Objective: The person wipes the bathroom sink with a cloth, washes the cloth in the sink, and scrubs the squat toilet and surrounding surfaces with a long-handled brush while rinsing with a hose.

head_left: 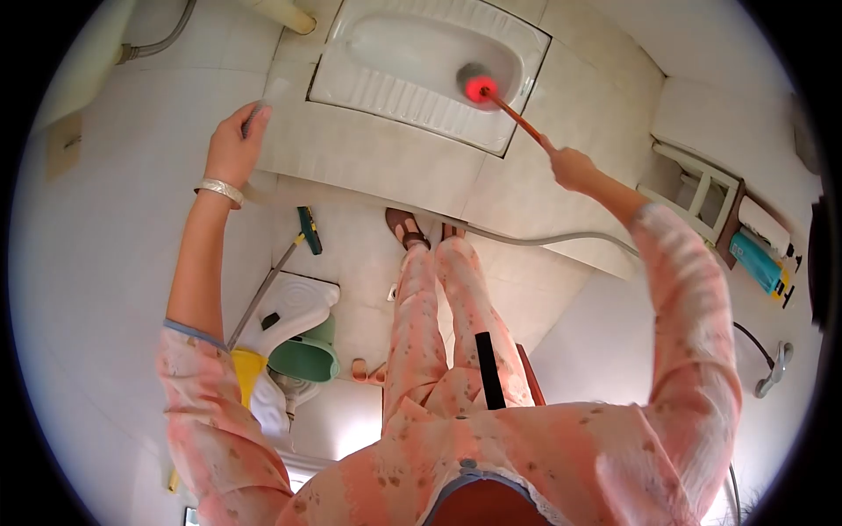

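My right hand (574, 169) is closed around the orange-brown handle of a toilet brush (517, 120). The brush's round head, red and grey, is down in the bowl of a white squat toilet (395, 53), near its right end. On the other side, my left hand (235, 145) is raised left of the toilet, fingers wrapped round a grey ribbed piece (252, 119); it may be a hose end, but its kind is unclear. A pale blur shows just beyond it.
A grey hose (561, 238) runs along the step's edge. Lower left are a green-headed floor brush (309, 231), a green bucket (307, 355) and a yellow container (248, 373). Bottles (759, 260) and a white rack (702, 193) stand right.
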Demonstrator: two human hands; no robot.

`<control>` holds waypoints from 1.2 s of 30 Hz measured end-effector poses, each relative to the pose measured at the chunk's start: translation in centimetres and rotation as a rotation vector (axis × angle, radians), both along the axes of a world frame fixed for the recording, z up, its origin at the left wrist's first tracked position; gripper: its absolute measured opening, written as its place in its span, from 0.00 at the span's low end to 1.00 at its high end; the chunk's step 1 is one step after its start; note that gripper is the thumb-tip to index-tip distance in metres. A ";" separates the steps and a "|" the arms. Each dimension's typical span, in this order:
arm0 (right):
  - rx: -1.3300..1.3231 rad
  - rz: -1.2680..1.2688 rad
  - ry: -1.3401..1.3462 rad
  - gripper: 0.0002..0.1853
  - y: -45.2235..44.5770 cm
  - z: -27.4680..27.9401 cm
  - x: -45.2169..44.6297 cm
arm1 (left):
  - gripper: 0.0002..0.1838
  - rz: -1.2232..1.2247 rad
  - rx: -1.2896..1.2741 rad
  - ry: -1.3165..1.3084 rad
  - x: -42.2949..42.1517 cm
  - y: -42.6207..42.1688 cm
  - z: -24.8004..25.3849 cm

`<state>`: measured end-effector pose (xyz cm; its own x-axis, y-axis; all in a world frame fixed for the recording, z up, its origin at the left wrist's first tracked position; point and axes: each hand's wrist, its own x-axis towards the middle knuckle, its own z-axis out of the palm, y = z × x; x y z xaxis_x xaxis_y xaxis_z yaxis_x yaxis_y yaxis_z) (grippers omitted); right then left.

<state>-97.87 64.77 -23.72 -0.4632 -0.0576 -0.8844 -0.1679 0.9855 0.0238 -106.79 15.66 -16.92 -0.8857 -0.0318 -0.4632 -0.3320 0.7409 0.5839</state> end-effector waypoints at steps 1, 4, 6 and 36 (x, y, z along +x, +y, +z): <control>-0.040 -0.028 0.090 0.32 -0.5 -4.3 0.3 | 0.24 0.002 -0.007 -0.001 0.4 0.3 0.1; -0.070 -0.166 0.117 0.31 -3.2 -6.8 -0.7 | 0.23 -0.004 -0.015 -0.005 0.2 1.8 1.0; -0.025 -0.317 -0.036 0.31 -3.3 -2.8 -2.5 | 0.24 0.020 -0.034 -0.098 0.4 2.1 1.5; -0.542 -0.844 0.397 0.25 -1.4 2.2 13.8 | 0.18 0.031 0.042 -0.116 -3.6 6.7 3.4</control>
